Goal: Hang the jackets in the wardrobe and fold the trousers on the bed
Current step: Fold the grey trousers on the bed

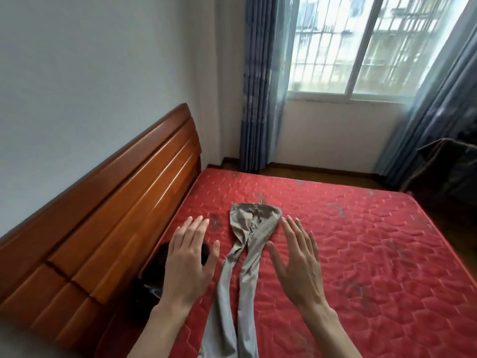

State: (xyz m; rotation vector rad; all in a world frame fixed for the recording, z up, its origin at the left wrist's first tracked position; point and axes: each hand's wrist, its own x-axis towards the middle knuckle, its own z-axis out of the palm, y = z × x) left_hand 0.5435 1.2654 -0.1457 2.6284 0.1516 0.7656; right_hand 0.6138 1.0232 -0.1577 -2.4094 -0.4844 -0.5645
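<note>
Grey trousers (pixel 245 244): laid lengthwise on the red quilted bed (pixel 361 254), waistband toward the window (pixel 366 45), legs side by side. Left hand (pixel 189 257) and right hand (pixel 299 264): spread flat with straight fingers, held either side of the trousers, nothing gripped. Dark garment (pixel 152 277) seen beside the wooden headboard (pixel 108 202).

There is one pair of grey trousers (pixel 242 244) on one red bed (pixel 361 254). There are two hands, a left hand (pixel 188 257) and a right hand (pixel 296 259). One wooden headboard (pixel 103 210), one window (pixel 371 45) and two blue curtains (pixel 260 81) show.
</note>
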